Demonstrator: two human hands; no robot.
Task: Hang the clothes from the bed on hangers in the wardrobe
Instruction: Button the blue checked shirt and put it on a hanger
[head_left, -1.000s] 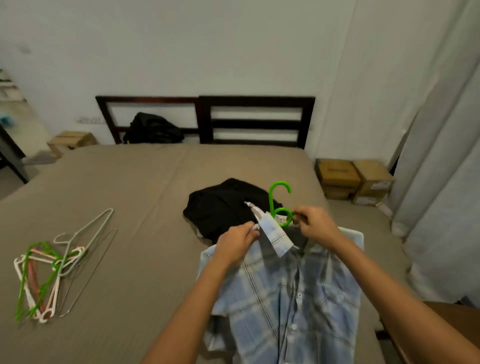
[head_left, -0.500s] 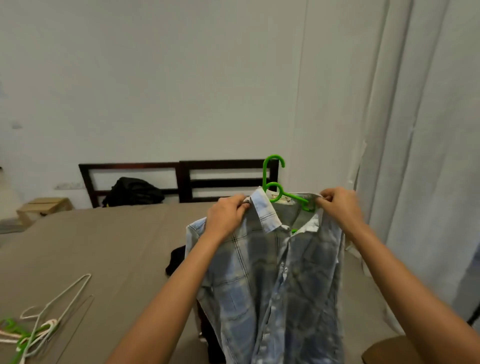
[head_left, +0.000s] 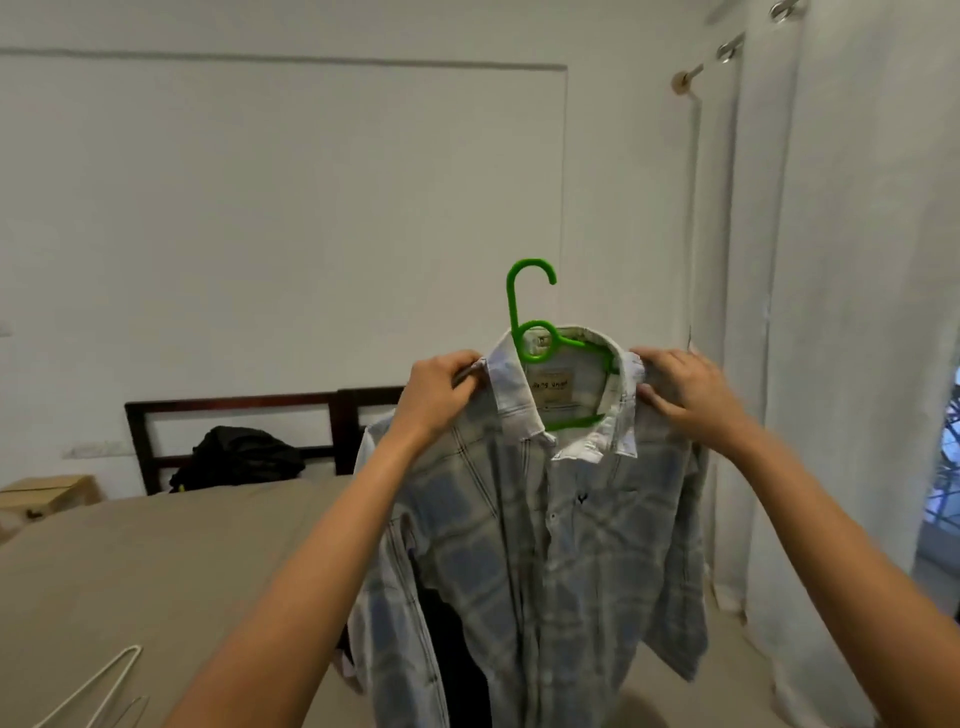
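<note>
While my left hand (head_left: 441, 387) and right hand (head_left: 680, 389) each pinch a shoulder of the plaid shirt (head_left: 545, 545), fingers curled tight on the cloth, the garment hangs in the air over the bed (head_left: 156, 561) on the green hanger (head_left: 524, 317). I judge the woven cloth light, soft and limp, so support belongs at the shoulders or the hook. The hanger looks like smooth rigid plastic, with a round loop under its curved hook.
</note>
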